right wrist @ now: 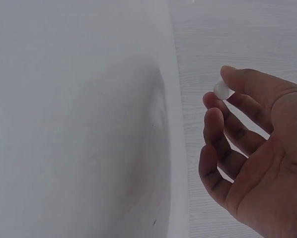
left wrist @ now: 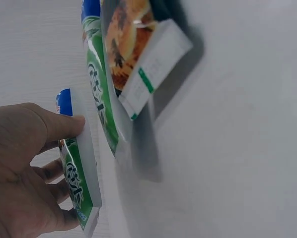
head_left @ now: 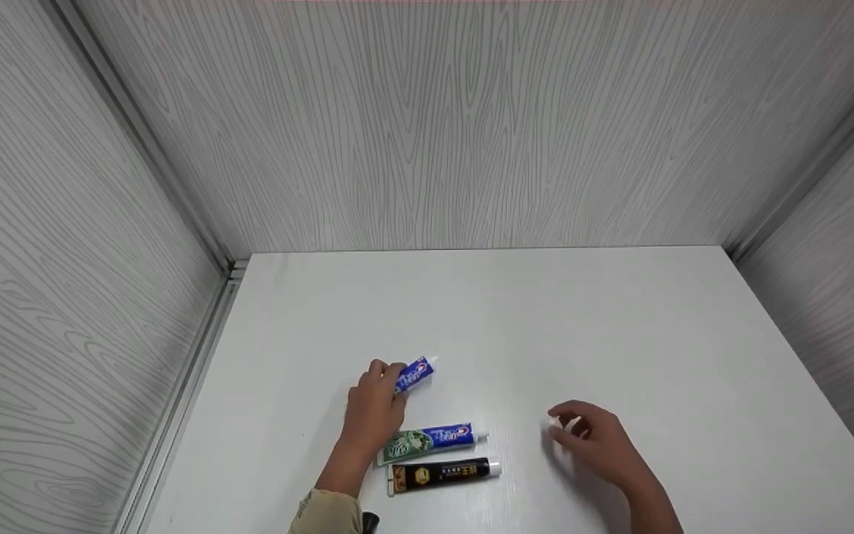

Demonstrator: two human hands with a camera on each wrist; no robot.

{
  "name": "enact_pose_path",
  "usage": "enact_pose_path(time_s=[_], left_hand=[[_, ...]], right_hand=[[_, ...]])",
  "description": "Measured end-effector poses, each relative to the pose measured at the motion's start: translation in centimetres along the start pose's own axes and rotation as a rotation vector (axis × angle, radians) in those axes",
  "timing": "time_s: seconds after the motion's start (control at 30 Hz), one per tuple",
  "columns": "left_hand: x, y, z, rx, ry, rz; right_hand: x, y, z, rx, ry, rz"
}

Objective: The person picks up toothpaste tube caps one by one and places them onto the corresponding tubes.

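Note:
My left hand (head_left: 373, 404) holds a blue and green toothpaste tube (head_left: 415, 374), with its white tip pointing to the right and away from me. In the left wrist view, the thumb lies on one side of this tube (left wrist: 78, 173) and the fingers on the other. My right hand (head_left: 597, 437) pinches a small white cap (right wrist: 221, 90) between thumb and index finger, above the table. Its other fingers are bent and hold nothing. Nearer to me lie a second blue and green toothpaste tube (head_left: 434, 441) and a black toothpaste tube (head_left: 442, 475), side by side.
The white table (head_left: 545, 319) meets a grey wood-grain panel (head_left: 471, 148) at the back, with similar panels at left and right. A small black object (head_left: 371, 521) shows at the bottom edge, beside the left sleeve (head_left: 327, 512).

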State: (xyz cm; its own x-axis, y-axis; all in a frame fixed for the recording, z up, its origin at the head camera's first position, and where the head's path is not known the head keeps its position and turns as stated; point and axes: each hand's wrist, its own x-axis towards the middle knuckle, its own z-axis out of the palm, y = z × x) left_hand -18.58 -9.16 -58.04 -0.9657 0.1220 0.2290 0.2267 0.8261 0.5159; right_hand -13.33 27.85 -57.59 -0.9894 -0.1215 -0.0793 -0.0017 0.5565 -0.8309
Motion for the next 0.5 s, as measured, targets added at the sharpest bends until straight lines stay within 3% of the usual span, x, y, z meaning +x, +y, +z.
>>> enact_pose_path(time_s=[0.17,0.5], left_hand=[[-0.5,1.1,-0.7,-0.027,-0.010,0.022],[-2.1,2.7,-1.5,-0.145,-0.102,0.071]], right_hand=[[-0.2,-0.2,0.0,-0.008,0.035,-0.017],[-0.7,-1.4,0.2,0.002,0.073,-0.001]])
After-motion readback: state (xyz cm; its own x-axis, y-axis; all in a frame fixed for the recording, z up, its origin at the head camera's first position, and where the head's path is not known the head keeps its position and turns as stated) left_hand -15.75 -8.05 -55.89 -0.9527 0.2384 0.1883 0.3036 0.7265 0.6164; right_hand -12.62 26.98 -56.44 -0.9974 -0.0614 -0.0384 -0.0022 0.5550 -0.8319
